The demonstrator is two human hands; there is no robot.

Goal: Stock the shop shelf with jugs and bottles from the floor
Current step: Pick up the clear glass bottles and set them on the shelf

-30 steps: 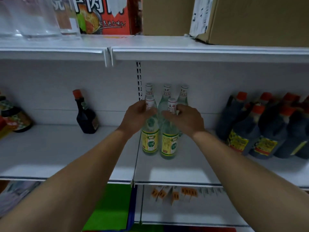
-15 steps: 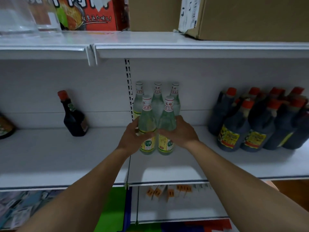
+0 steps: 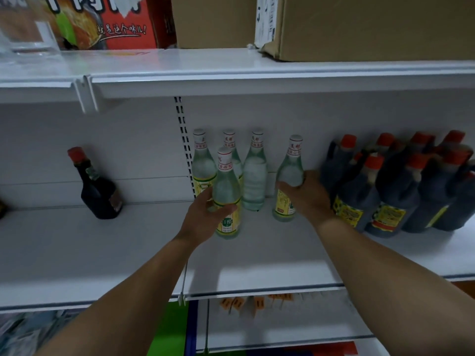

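Observation:
On the white middle shelf (image 3: 270, 258) stand clear glass bottles with white caps and yellow-green labels. My left hand (image 3: 203, 217) grips the front bottle (image 3: 227, 191) around its body. My right hand (image 3: 308, 199) holds another clear bottle (image 3: 290, 173) further right, next to the dark jugs. Three more clear bottles (image 3: 254, 173) stand in a row behind, against the back wall. All bottles are upright.
Several dark jugs with orange caps (image 3: 395, 191) crowd the shelf's right end. A single dark bottle (image 3: 99, 191) stands at the left. Cardboard boxes (image 3: 359, 24) and a red carton (image 3: 113, 21) sit on the shelf above. Orange price tags (image 3: 254, 301) lie on the shelf below.
My right hand has carried its bottle to the right, away from the left one and toward the dark jugs. My left hand still holds the front bottle in front of the back row.

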